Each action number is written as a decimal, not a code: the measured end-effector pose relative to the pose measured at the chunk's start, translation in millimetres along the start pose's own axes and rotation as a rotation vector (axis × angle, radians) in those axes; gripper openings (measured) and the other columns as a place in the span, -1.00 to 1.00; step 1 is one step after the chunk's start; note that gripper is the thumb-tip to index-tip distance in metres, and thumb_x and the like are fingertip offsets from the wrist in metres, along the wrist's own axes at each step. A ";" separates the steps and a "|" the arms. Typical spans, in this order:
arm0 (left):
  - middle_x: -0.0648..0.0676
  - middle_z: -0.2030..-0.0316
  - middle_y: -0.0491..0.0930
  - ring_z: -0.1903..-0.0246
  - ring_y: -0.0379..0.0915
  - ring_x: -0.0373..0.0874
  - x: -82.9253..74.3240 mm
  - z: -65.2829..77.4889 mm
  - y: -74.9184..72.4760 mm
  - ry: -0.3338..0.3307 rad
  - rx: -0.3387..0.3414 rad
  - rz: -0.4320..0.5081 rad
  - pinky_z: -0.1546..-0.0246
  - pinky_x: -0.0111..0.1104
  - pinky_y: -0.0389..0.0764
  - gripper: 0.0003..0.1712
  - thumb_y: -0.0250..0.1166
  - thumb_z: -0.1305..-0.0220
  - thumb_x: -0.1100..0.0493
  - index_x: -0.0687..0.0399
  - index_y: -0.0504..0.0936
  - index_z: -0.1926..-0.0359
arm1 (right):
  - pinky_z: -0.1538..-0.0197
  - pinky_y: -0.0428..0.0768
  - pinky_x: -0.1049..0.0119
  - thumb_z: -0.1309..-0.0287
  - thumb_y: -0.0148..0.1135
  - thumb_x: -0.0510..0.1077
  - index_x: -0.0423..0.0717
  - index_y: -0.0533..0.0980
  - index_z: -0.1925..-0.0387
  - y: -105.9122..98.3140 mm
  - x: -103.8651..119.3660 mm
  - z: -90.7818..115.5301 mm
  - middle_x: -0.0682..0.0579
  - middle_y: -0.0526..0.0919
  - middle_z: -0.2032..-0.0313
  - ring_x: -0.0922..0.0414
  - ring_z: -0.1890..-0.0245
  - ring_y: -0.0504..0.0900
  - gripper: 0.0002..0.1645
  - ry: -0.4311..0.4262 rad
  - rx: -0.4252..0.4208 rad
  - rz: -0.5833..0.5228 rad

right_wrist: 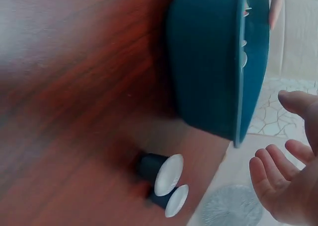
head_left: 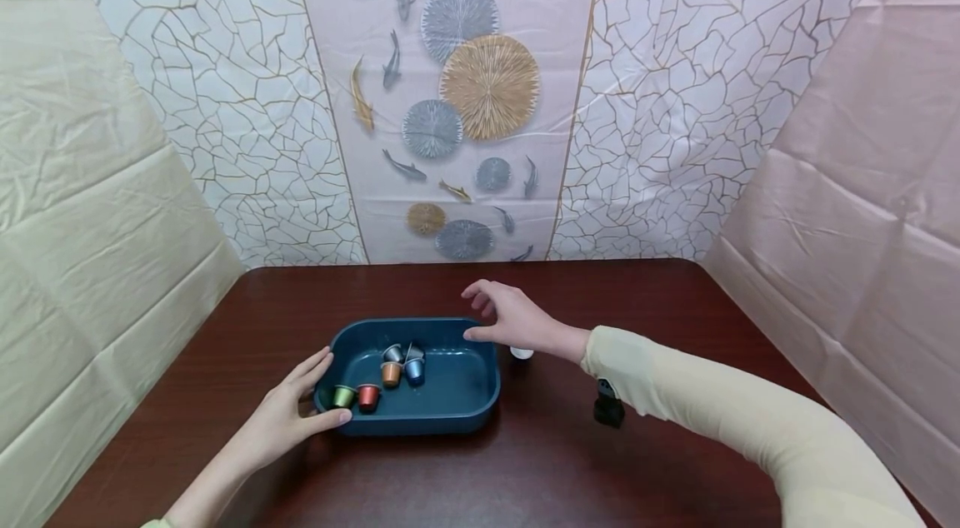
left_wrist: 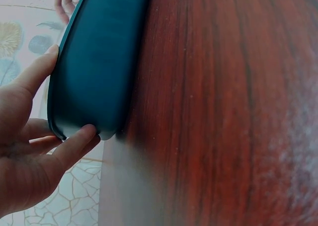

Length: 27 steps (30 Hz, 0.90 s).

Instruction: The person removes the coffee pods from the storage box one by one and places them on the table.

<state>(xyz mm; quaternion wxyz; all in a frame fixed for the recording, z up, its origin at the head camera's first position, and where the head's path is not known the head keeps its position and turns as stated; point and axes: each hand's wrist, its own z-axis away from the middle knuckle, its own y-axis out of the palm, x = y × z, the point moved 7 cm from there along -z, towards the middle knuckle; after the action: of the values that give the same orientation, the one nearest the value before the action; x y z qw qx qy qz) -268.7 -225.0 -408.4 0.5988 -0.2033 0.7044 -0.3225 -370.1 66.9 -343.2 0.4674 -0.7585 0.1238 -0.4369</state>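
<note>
A dark blue tray (head_left: 416, 425) stands on the table, with several coffee capsules inside. A green capsule (head_left: 343, 396) and a red capsule (head_left: 367, 398) lie in its front left corner; an orange capsule (head_left: 391, 376) and a blue capsule (head_left: 414, 371) sit nearer the middle. My left hand (head_left: 279, 421) grips the tray's left end, thumb at the front corner and fingers along the side. Over the back right corner hovers my right hand (head_left: 517, 320), fingers loosely bent and holding nothing. In the right wrist view, two dark capsules with white lids (right_wrist: 169, 175) lie on the table beside the tray.
The dark red-brown wooden table (head_left: 585, 470) extends around the tray. A patterned cloth (head_left: 652, 95) hangs behind its far edge, with plain cloth at both sides. A small black device (head_left: 609, 405) shows beneath the right sleeve (head_left: 697, 386).
</note>
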 end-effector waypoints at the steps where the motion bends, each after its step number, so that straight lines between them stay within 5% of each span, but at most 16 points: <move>1: 0.34 -0.52 0.03 -0.36 0.25 0.36 0.1 0.0 -0.2 -0.001 0.000 0.001 0.00 -0.10 0.69 0.09 0.44 -0.15 -0.09 0.36 0.11 -0.49 | -0.09 0.64 0.15 -0.14 0.42 -0.02 -0.03 0.41 -0.23 0.8 3.6 -3.3 -0.04 0.61 -0.04 0.02 -0.01 0.63 -0.35 -0.006 0.018 0.004; 11: 0.34 -0.51 0.03 -0.35 0.26 0.36 0.2 -0.2 -0.4 0.006 -0.001 -0.008 0.01 -0.11 0.69 0.09 0.45 -0.15 -0.09 0.37 0.11 -0.48 | -0.07 0.65 0.23 -0.16 0.40 -0.04 -0.02 0.46 -0.19 11.3 25.7 -34.8 -0.02 0.64 -0.02 0.09 0.01 0.63 -0.43 -0.036 0.197 0.070; 27: 0.35 -0.51 0.02 -0.36 0.26 0.36 0.1 -0.1 0.5 -0.005 0.008 0.003 -0.01 -0.09 0.69 0.09 0.44 -0.16 -0.09 0.37 0.10 -0.48 | 0.09 0.66 0.40 -0.19 0.38 -0.10 -0.02 0.59 -0.10 44.3 43.0 -71.9 0.01 0.75 0.05 0.22 0.12 0.70 -0.57 -0.075 0.301 0.196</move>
<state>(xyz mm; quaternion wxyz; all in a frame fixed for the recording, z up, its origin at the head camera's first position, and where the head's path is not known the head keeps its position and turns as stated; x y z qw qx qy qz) -268.8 -224.6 -408.8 0.6018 -0.2005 0.7020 -0.3238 -391.1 -25.6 -342.9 0.6205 -0.6798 0.1129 -0.3744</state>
